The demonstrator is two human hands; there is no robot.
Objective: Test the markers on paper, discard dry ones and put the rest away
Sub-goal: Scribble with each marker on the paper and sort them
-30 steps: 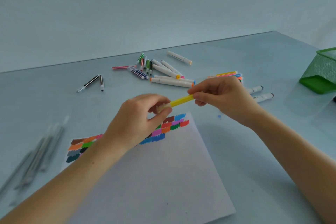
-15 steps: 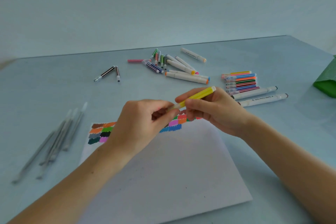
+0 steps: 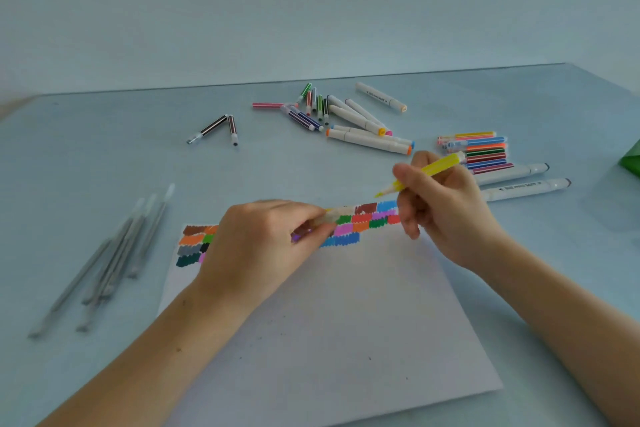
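The yellow marker (image 3: pixel 427 172) is now uncapped: a second ago both hands held it as one piece. The right hand (image 3: pixel 438 208) pinches it, tip bare, just above the paper (image 3: pixel 332 322) and its far row of colour swatches (image 3: pixel 362 218). The left hand (image 3: pixel 263 243) pinches the pulled-off cap (image 3: pixel 334 215) over that row. Judging by this, a test stroke comes next.

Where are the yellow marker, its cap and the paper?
yellow marker (image 3: pixel 437 167): head view, on its barrel above the right hand.
cap (image 3: pixel 335 216): head view, on its pale body at the left fingertips.
paper (image 3: pixel 346 322): head view, on its blank middle.
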